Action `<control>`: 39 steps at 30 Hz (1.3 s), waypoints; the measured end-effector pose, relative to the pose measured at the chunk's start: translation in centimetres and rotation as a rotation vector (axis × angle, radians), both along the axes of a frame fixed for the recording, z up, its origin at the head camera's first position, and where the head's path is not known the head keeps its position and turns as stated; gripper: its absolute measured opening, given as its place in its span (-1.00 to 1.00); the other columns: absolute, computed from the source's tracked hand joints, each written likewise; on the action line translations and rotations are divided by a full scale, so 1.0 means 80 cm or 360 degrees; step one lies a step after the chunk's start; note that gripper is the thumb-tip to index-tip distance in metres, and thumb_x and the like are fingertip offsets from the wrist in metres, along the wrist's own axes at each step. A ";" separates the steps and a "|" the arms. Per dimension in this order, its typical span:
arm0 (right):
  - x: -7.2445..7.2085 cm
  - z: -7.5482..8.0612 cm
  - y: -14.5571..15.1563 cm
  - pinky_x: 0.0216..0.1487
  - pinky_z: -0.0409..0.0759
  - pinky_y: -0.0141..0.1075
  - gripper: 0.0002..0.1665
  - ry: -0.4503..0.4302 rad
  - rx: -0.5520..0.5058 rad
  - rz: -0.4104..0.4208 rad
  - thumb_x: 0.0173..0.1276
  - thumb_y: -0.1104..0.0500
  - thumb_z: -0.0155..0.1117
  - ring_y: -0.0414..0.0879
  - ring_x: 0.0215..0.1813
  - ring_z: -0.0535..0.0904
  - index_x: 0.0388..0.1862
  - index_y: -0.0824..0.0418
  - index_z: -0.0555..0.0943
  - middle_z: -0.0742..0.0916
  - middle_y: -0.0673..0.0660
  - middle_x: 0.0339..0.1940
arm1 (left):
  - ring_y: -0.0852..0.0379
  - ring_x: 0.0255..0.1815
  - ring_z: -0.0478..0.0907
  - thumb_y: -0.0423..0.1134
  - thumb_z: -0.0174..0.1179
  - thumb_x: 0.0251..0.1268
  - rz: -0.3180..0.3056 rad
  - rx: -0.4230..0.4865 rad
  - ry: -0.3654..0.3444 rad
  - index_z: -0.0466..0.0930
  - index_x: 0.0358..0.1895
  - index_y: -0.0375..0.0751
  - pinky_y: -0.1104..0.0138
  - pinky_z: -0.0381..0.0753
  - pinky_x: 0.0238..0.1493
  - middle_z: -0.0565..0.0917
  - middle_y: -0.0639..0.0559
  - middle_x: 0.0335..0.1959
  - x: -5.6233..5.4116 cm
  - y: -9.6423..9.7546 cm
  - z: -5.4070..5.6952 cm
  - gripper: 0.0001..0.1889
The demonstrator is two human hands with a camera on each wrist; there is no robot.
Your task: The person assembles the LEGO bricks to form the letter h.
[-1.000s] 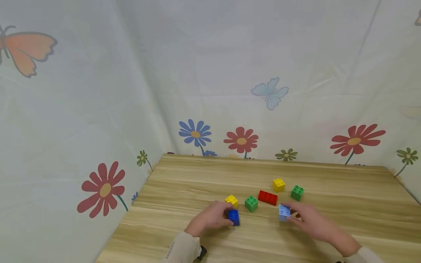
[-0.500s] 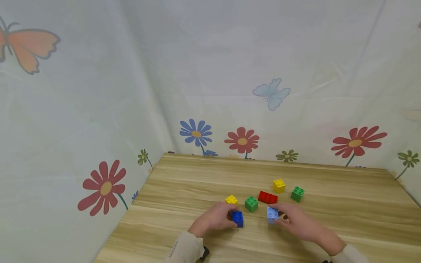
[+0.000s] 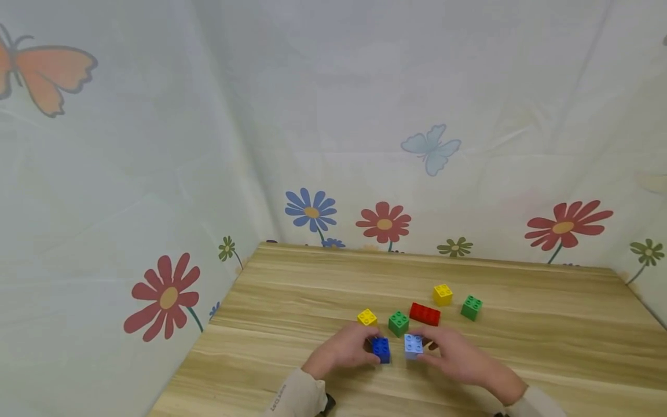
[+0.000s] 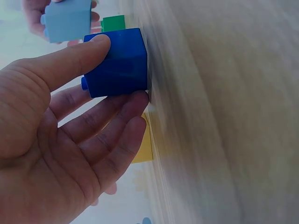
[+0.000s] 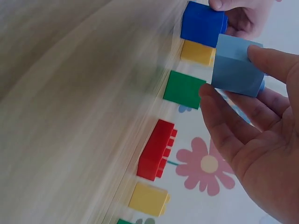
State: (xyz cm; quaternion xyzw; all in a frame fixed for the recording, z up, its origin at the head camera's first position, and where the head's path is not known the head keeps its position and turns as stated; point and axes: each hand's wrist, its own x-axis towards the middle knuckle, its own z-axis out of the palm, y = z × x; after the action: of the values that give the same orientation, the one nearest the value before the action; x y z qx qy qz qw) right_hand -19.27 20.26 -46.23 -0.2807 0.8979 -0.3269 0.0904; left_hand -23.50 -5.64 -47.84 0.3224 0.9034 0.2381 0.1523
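My left hand (image 3: pixel 348 347) pinches a dark blue toy brick (image 3: pixel 381 350) between thumb and fingers; in the left wrist view this blue brick (image 4: pixel 119 63) sits at the table surface. Facing it from the right, my right hand (image 3: pixel 453 354) pinches a light blue brick (image 3: pixel 414 346). The right wrist view shows the light blue brick (image 5: pixel 238 65) lifted off the table, its studs turned away from the wood. A small gap separates the two held bricks. Just behind them stands a green brick (image 3: pixel 398 324), and a yellow brick (image 3: pixel 367 318) is behind my left fingers.
Farther back on the wooden table (image 3: pixel 312 278) lie a long red brick (image 3: pixel 424 314), a second yellow brick (image 3: pixel 442 295) and a second green brick (image 3: pixel 471 307). A pale curtain (image 3: pixel 333 116) printed with flowers and butterflies hangs along the back and left edges.
My right hand has carried the light blue brick leftward, close to the dark blue one. My left hand has shifted slightly right with the dark blue brick. The other bricks stay put.
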 end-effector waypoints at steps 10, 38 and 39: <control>-0.001 -0.005 -0.021 -0.10 0.56 -0.33 -0.57 0.0031 -0.0114 0.0087 0.29 0.01 0.30 -0.28 -0.10 0.52 0.13 0.03 0.53 0.60 -0.16 -0.02 | 0.41 -0.26 0.47 -0.14 0.41 0.06 -0.0031 0.0015 0.0093 0.59 -0.06 0.00 0.47 0.47 -0.20 0.61 0.26 -0.24 0.003 0.006 -0.004 -0.66; -0.004 -0.008 -0.033 -0.09 0.56 -0.33 -0.57 0.0003 -0.0176 0.0098 0.31 0.04 0.28 -0.28 -0.09 0.53 0.15 0.04 0.52 0.61 -0.14 -0.01 | 0.40 -0.25 0.48 -0.14 0.41 0.06 -0.0035 0.0016 0.0071 0.58 -0.04 -0.06 0.48 0.47 -0.18 0.62 0.24 -0.21 0.003 0.013 -0.005 -0.63; -0.005 -0.007 -0.033 -0.09 0.56 -0.32 -0.58 0.0009 -0.0172 0.0099 0.30 0.06 0.30 -0.28 -0.09 0.53 0.14 0.04 0.52 0.61 -0.14 -0.01 | 0.40 -0.25 0.48 -0.15 0.41 0.06 -0.0035 0.0018 0.0074 0.58 -0.05 -0.06 0.48 0.47 -0.19 0.62 0.24 -0.22 0.003 0.014 -0.005 -0.64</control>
State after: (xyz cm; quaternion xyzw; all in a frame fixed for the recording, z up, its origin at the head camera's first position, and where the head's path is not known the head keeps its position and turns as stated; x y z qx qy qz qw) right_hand -19.65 17.58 -46.80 -0.3139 0.8700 -0.3711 0.0828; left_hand -23.30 -4.54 -48.21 0.3386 0.9018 0.2338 0.1322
